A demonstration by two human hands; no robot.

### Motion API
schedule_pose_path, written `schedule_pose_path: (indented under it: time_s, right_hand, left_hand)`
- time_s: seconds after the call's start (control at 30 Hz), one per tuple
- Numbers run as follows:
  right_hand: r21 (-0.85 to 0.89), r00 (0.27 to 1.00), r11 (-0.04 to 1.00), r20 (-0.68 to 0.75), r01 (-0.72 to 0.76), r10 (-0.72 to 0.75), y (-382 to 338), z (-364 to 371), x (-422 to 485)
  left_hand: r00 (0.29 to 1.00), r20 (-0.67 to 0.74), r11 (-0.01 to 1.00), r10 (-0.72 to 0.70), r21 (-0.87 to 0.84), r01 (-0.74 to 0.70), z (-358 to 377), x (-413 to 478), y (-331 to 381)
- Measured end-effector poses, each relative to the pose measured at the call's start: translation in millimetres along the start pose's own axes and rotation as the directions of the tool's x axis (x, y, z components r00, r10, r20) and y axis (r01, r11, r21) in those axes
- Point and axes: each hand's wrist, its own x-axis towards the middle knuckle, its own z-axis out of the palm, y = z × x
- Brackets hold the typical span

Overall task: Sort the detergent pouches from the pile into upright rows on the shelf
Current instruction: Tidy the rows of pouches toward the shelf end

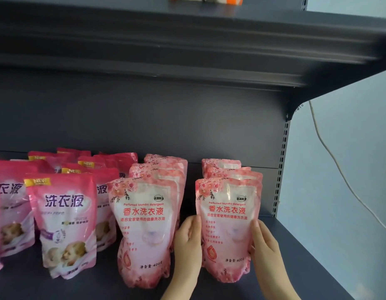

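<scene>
One dark grey metal shelf [101, 286] filling the frame, hot-pink plastic pouches [62, 224] in rows lower left, pale pink floral detergent pouch [227, 226] upright lower right on the shelf, left hand [187, 241] and right hand [263, 245] gripping its sides

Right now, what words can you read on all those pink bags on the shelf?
"NEW": yellow corner of the front dark pink pouch.
"洗衣液": big purple letters on the same pouch.
"Perfumed laundry detergent": the held pale pink pouch, near its top.
"香水洗衣液": big red letters just below.
"适合全家使用的健康洗衣液": the next red line.
"净含量 400": near its bottom; the unit is blurred.
The small print and logos are too blurred to read.
</scene>
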Motion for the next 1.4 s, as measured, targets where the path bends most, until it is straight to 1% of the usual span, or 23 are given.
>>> schedule_pose_path:
  time_s: [0.13,0.33,0.43,0.5,0.6,0.67,0.73,0.8,0.83,0.9,0.97,1.03,1.07,1.13,1.2,1.27,1.33,1.4]
  right_hand:
    - [-0.003,1.0,1.0,0.0,-0.004,0.004,-1,0,-2]
    - [-0.029,0.998,0.999,-0.065,-0.018,0.016,-2,-1,1]
    - [-0.106,0.997,0.994,-0.081,0.007,-0.016,-1,-5,2]
    - [-0.191,0.997,0.981,-0.051,0.039,-0.049,-2,-11,3]
    - [-0.297,0.995,0.951,-0.027,0.087,-0.099,-7,-23,7]
    - [-0.34,0.989,0.932,-0.039,0.123,-0.145,-12,-30,11]
    - [-0.379,0.981,0.913,-0.05,0.153,-0.185,-17,-33,13]
    - [-0.417,0.973,0.894,-0.08,0.166,-0.218,-20,-33,14]
    - [-0.436,0.969,0.885,-0.1,0.163,-0.228,-21,-32,13]
    - [-0.439,0.97,0.888,-0.125,0.135,-0.209,-20,-30,10]
    - [-0.421,0.982,0.904,-0.124,0.078,-0.143,-13,-26,6]
    - [-0.407,0.99,0.913,-0.126,0.008,-0.065,-3,-18,-2]
    - [-0.384,0.989,0.923,-0.145,-0.02,-0.039,1,-12,-6]
    - [-0.342,0.978,0.939,-0.205,-0.041,-0.032,5,-2,-13]
    - [-0.334,0.966,0.942,-0.252,-0.037,-0.051,6,6,-17]
    - [-0.333,0.963,0.942,-0.264,-0.034,-0.059,3,10,-19]
    - [-0.331,0.964,0.943,-0.262,-0.047,-0.044,0,10,-21]
    - [-0.325,0.965,0.944,-0.26,-0.061,-0.027,-2,11,-23]
  left_hand:
    - [0.999,-0.034,0.992,0.034,0.126,-0.03,0,6,-4]
    - [0.997,-0.026,0.981,0.076,0.183,-0.07,1,11,-7]
    - [0.993,-0.03,0.967,0.118,0.233,-0.108,1,7,-4]
    - [0.985,0.007,0.934,0.175,0.314,-0.168,-4,4,2]
    - [0.967,0.117,0.839,0.227,0.482,-0.255,-12,1,16]
    - [0.961,0.209,0.785,0.182,0.557,-0.27,-12,1,29]
    - [0.957,0.281,0.772,0.071,0.592,-0.231,-10,0,42]
    - [0.945,0.327,0.718,-0.017,0.662,-0.216,-13,-2,56]
    - [0.937,0.348,0.685,-0.033,0.691,-0.232,-19,-3,60]
    - [0.926,0.376,0.665,-0.039,0.702,-0.257,-32,-9,66]
    - [0.901,0.431,0.696,-0.055,0.663,-0.275,-45,-18,65]
    - [0.872,0.478,0.746,-0.107,0.618,-0.248,-54,-23,57]
    - [0.861,0.491,0.763,-0.133,0.605,-0.228,-55,-23,50]
    - [0.854,0.503,0.804,-0.133,0.559,-0.204,-50,-22,37]
    - [0.865,0.491,0.865,-0.103,0.474,-0.166,-43,-19,27]
    - [0.899,0.432,0.904,-0.07,0.408,-0.125,-38,-15,19]
    - [0.929,0.368,0.918,-0.043,0.382,-0.109,-35,-13,14]
    - [0.938,0.347,0.917,-0.011,0.377,-0.129,-35,-13,10]
